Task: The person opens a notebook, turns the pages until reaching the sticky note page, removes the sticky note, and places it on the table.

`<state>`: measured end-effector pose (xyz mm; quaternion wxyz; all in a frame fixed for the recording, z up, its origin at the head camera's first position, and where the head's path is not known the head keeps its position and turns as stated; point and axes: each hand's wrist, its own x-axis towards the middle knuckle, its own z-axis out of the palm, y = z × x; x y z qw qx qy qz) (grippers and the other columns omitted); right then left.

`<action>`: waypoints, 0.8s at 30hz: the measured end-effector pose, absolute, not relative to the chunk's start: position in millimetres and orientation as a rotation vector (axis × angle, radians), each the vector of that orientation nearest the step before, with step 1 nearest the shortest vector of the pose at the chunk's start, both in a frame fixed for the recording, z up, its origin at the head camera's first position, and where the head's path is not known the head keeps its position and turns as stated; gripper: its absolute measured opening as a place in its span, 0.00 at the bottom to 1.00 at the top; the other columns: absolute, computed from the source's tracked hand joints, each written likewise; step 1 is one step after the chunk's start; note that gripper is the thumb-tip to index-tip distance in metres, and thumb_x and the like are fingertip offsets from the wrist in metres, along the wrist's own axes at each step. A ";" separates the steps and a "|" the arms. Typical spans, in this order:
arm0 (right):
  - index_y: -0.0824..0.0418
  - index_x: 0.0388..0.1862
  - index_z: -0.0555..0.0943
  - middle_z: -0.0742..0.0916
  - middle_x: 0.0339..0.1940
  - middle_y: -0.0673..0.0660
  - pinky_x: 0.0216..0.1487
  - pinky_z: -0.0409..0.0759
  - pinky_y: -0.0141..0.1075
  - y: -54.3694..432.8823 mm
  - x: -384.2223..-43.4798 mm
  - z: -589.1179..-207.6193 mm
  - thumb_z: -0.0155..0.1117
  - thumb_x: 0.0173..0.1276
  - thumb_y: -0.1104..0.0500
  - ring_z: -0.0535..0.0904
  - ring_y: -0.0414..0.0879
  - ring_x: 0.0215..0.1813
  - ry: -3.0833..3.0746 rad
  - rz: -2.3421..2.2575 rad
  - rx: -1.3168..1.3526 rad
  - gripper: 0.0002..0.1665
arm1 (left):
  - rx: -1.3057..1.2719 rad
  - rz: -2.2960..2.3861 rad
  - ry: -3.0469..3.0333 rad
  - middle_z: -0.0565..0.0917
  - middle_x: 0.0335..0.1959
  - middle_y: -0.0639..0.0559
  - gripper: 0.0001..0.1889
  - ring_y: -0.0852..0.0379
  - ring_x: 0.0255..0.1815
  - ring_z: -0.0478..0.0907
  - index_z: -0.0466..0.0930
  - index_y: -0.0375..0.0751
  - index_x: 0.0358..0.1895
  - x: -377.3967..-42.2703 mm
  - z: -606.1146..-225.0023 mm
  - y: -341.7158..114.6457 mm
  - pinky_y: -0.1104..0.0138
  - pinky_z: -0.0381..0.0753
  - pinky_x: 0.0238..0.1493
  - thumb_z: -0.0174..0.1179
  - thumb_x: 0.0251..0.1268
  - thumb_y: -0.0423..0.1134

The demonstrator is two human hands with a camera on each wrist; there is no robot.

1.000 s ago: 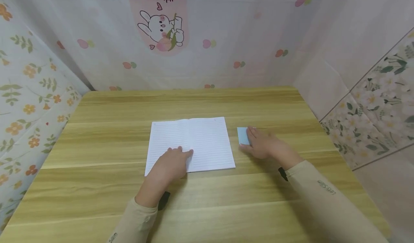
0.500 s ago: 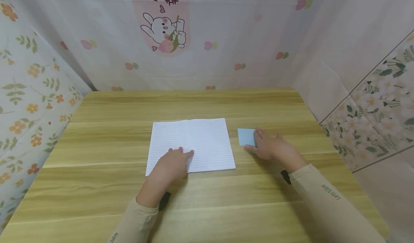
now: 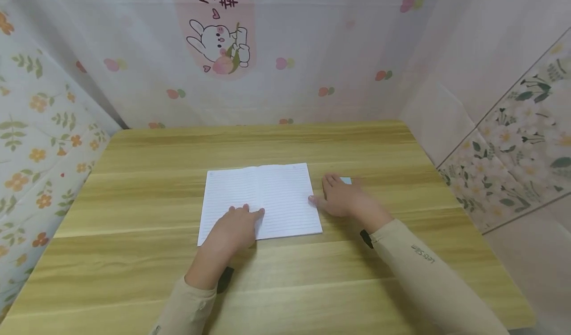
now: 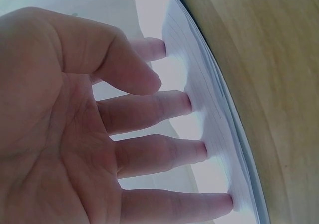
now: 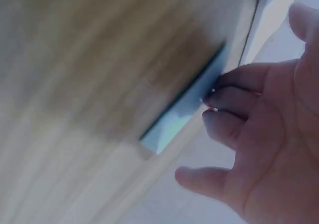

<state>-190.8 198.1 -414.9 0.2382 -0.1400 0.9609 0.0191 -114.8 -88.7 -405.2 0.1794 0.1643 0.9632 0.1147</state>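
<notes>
An open notebook (image 3: 285,186) with lined white pages lies flat on the wooden table. My left hand (image 3: 236,228) rests on its lower middle, near the fold. In the left wrist view, that hand's fingers reach out straight over the notebook pages (image 4: 227,159). To the notebook's right, my right hand (image 3: 341,198) covers most of a light blue sticky note pad (image 3: 346,180), leaving one far corner showing. Its thumb points to the notebook's right edge. The right wrist view has the pad (image 5: 172,122) on the table with several slightly bent fingertips right at its side.
The wood-grain table (image 3: 285,285) spreads around both hands. A white curtain (image 3: 357,37) with a rabbit print hangs behind its far edge. Flowered cloths stand to the left (image 3: 40,176) and right (image 3: 513,141).
My right hand has slid left over the blue pad toward the notebook, hiding most of the pad. My left hand stays in place on the notebook.
</notes>
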 end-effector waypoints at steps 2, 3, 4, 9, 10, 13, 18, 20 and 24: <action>0.67 0.88 0.47 0.52 0.91 0.63 0.83 0.41 0.75 197.3 -190.5 -418.6 0.30 0.82 0.23 0.47 0.59 0.92 2.632 0.074 -0.392 0.58 | 0.479 0.326 2.726 0.75 0.72 0.22 0.27 0.20 0.75 0.70 0.76 0.38 0.75 -114.6 -406.1 -89.5 0.37 0.67 0.79 0.49 0.74 0.25; 0.67 0.89 0.46 0.51 0.91 0.63 0.83 0.40 0.75 198.1 -190.1 -420.6 0.30 0.82 0.23 0.47 0.59 0.92 2.633 0.073 -0.399 0.58 | 0.492 0.324 2.728 0.75 0.72 0.22 0.27 0.21 0.75 0.70 0.76 0.37 0.75 -114.5 -406.6 -89.9 0.37 0.67 0.80 0.48 0.74 0.25; 0.67 0.88 0.46 0.51 0.91 0.63 0.83 0.40 0.76 199.8 -189.3 -422.6 0.30 0.82 0.24 0.47 0.58 0.92 2.637 0.068 -0.409 0.57 | 0.505 0.321 2.730 0.75 0.72 0.22 0.27 0.22 0.75 0.71 0.76 0.37 0.74 -114.2 -407.1 -90.1 0.38 0.67 0.80 0.48 0.74 0.25; 0.69 0.88 0.48 0.54 0.91 0.64 0.82 0.42 0.77 215.3 -184.6 -425.9 0.36 0.84 0.27 0.50 0.59 0.91 2.668 0.020 -0.444 0.55 | 0.554 0.317 2.743 0.77 0.70 0.21 0.27 0.26 0.75 0.73 0.77 0.35 0.73 -113.0 -407.7 -89.8 0.38 0.68 0.79 0.49 0.73 0.26; 0.69 0.88 0.48 0.54 0.90 0.65 0.82 0.43 0.77 219.3 -183.9 -425.7 0.36 0.84 0.27 0.51 0.60 0.91 2.671 0.017 -0.441 0.56 | 0.558 0.315 2.744 0.77 0.70 0.21 0.27 0.27 0.75 0.73 0.77 0.35 0.73 -112.9 -407.4 -89.7 0.39 0.68 0.79 0.50 0.73 0.26; 0.70 0.88 0.48 0.55 0.90 0.68 0.81 0.43 0.78 230.7 -182.0 -422.3 0.36 0.84 0.27 0.53 0.63 0.90 2.669 0.016 -0.399 0.57 | 0.558 0.308 2.748 0.77 0.70 0.21 0.27 0.27 0.75 0.73 0.77 0.35 0.73 -112.9 -406.5 -89.4 0.39 0.68 0.79 0.51 0.72 0.26; 0.71 0.87 0.50 0.57 0.89 0.69 0.82 0.41 0.78 241.7 -179.5 -416.3 0.34 0.84 0.26 0.53 0.66 0.89 2.678 0.044 -0.336 0.57 | 0.541 0.312 2.757 0.76 0.70 0.21 0.27 0.22 0.73 0.73 0.77 0.36 0.74 -113.9 -405.1 -88.8 0.38 0.69 0.79 0.51 0.73 0.26; 0.71 0.87 0.50 0.57 0.89 0.68 0.82 0.41 0.77 239.6 -178.8 -415.9 0.33 0.84 0.26 0.52 0.65 0.89 2.681 0.044 -0.330 0.57 | 0.528 0.317 2.760 0.76 0.70 0.21 0.27 0.19 0.72 0.72 0.77 0.37 0.74 -114.2 -404.5 -88.7 0.38 0.69 0.78 0.50 0.73 0.26; 0.71 0.87 0.50 0.56 0.89 0.69 0.82 0.42 0.77 224.6 -179.5 -416.1 0.32 0.83 0.26 0.51 0.65 0.90 2.677 -0.004 -0.338 0.57 | 0.506 0.321 2.757 0.75 0.71 0.21 0.27 0.18 0.73 0.71 0.76 0.38 0.74 -114.5 -404.6 -89.7 0.38 0.69 0.78 0.50 0.74 0.27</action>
